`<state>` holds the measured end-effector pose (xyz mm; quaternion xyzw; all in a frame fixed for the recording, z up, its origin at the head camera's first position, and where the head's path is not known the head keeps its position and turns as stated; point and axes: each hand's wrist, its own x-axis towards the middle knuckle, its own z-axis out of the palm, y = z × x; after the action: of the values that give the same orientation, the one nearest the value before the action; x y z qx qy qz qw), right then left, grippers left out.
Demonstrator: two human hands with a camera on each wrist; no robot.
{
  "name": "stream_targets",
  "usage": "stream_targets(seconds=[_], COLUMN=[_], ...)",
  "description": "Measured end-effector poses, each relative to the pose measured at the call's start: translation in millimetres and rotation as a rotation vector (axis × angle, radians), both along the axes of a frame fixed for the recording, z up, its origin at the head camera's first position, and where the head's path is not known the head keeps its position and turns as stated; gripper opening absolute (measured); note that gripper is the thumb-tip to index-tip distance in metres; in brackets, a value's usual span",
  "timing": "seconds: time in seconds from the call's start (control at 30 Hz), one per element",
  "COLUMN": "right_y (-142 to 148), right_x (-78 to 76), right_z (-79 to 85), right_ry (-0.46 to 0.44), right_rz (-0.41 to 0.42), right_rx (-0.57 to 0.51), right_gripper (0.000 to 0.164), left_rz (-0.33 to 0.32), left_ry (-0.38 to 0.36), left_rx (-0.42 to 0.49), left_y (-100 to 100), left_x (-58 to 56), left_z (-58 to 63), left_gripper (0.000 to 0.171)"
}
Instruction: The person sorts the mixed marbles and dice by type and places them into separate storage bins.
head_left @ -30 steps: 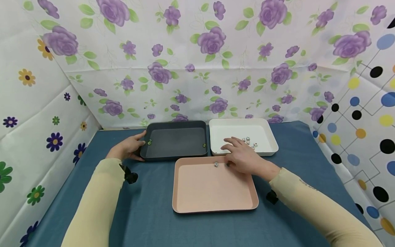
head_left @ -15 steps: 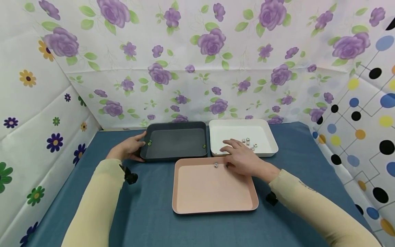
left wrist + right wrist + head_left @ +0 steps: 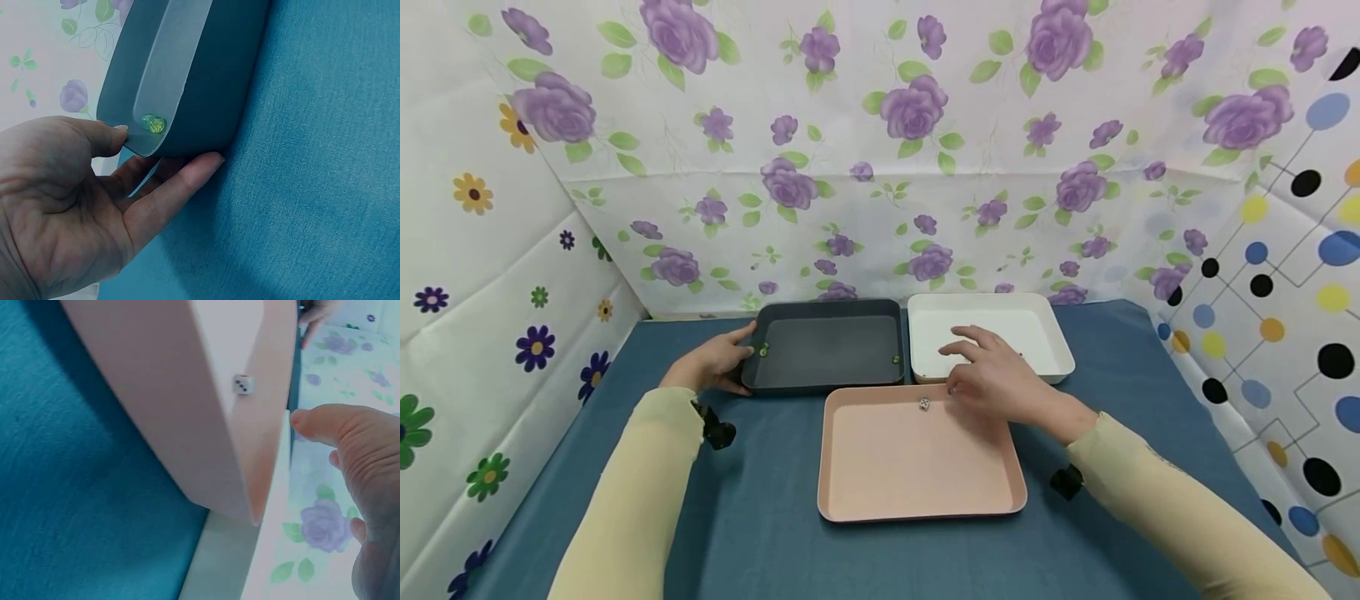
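My left hand holds the left end of the dark grey tray, its thumb at the rim and fingers against the outer wall. In the left wrist view, a yellow-green glassy bead lies inside at that end; another small green piece lies at the tray's right end. My right hand hovers over the line between the white tray and the pink tray, fingers loosely bent, nothing visible in them. One white die sits in the pink tray, left of that hand. The hand hides most of the white tray's contents.
The three trays stand close together on a blue cloth, the pink one in front. A flowered sheet rises behind them. Patterned sheets stand at the left and right.
My right hand has risen slightly and now covers the dice seen earlier in the white tray. My left hand has stayed at the dark tray. The head view has tilted up slightly.
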<state>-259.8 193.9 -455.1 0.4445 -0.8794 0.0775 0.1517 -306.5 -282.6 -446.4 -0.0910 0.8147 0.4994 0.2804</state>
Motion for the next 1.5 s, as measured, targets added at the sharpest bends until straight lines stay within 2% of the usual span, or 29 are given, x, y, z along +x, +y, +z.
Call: stream_targets(seconds=[0.4,0.93,1.17,1.5], right_y=[7,5,-2,-9], right_x=[0.6,-0.6,2.6,8.7], right_z=[19.8,54.3,70.7,89.4], right_ry=[-0.069,0.02,0.013,0.027], right_rz=[-0.024,0.054,0.103,0.137], right_rx=[-0.243,-0.433,-0.549,-0.625], right_gripper=[0.011,0.015,0.021,0.023], left_rz=[0.006,0.003,0.01,0.001], left_ry=[0.001,0.019,0.022,0.019], left_rx=[-0.003,-0.013,-0.026,-0.031], left_y=[-4,-1,0,1], left_x=[-0.2,1.3,1.4,0.5], left_z=[-6.6,-3.4,-2.8,-1.9], left_gripper=[0.066,0.067,0.067,0.067])
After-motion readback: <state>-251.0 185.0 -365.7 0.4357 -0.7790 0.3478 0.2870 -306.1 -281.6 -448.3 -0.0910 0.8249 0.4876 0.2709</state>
